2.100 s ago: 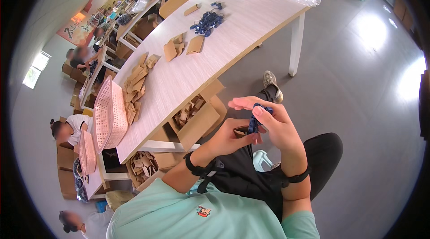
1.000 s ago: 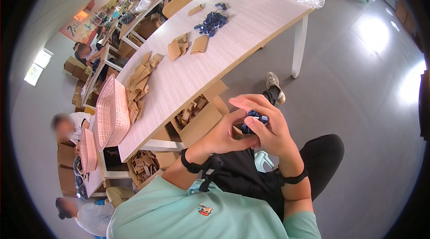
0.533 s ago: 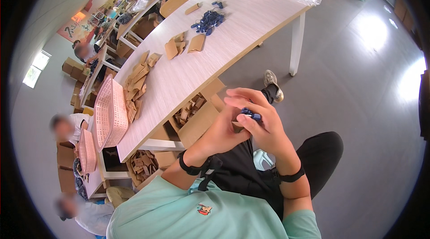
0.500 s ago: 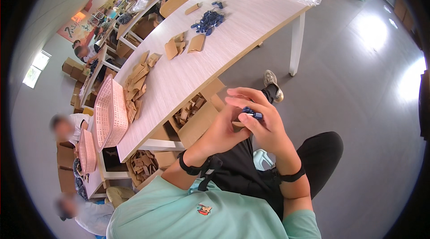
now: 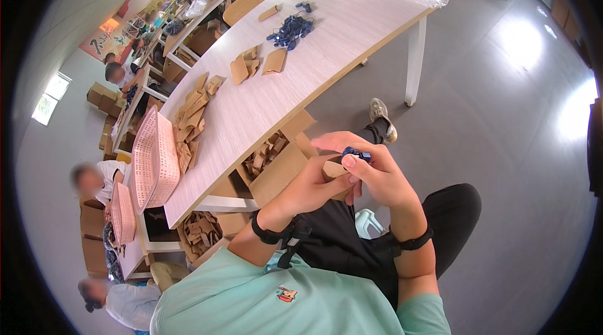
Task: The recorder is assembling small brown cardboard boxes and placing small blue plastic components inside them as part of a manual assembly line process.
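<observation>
Off the long near edge of the pale table (image 5: 232, 118), the person's left hand (image 5: 314, 181) is clasping a small brown carton (image 5: 335, 170), and the right hand (image 5: 386, 178) is pinching a dark-blue cord bundle (image 5: 355, 154) between thumb and fingers, just beside the carton. Part of the bundle is showing outside the carton, so this piece is probably standing unfinished, though the fingers are hiding where the two may be meeting. More work is seemingly waiting: a pile of dark-blue cords (image 5: 291, 32) is lying toward the table's far end, a few brown cartons (image 5: 274, 62) are lying nearer its middle, and a heap of cartons (image 5: 191, 109) is resting at its left end, beside a pink basket (image 5: 157, 175). Under the table, an open cardboard box (image 5: 270, 178) is holding many small brown pieces; the view is not showing whether those are filled
</observation>
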`<move>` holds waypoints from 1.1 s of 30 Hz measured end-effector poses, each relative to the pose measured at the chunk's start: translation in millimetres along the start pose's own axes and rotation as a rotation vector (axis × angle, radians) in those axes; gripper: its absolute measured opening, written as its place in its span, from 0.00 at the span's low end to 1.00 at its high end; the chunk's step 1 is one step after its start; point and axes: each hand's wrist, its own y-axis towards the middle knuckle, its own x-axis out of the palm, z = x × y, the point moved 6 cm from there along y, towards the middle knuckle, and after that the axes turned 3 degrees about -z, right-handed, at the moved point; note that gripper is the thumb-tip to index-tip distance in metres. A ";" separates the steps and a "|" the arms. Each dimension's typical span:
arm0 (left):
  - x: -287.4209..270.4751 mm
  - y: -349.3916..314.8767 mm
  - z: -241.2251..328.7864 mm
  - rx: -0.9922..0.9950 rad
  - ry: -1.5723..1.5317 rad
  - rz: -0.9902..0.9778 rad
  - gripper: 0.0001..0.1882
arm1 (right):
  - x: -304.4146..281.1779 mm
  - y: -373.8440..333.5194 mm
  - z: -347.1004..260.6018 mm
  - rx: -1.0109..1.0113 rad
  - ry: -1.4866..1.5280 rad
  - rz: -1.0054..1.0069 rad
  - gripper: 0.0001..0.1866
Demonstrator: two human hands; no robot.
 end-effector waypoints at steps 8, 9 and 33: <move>-1.3 3.3 4.5 0.091 0.172 0.055 0.14 | -6.0 2.6 4.5 -0.162 -0.110 0.013 0.18; -1.9 3.8 3.2 0.071 0.149 0.062 0.15 | -5.1 2.7 0.7 -0.252 -0.156 0.005 0.18; 1.4 3.9 0.8 0.087 0.035 0.005 0.08 | -6.8 6.3 7.7 -0.203 -0.075 -0.166 0.19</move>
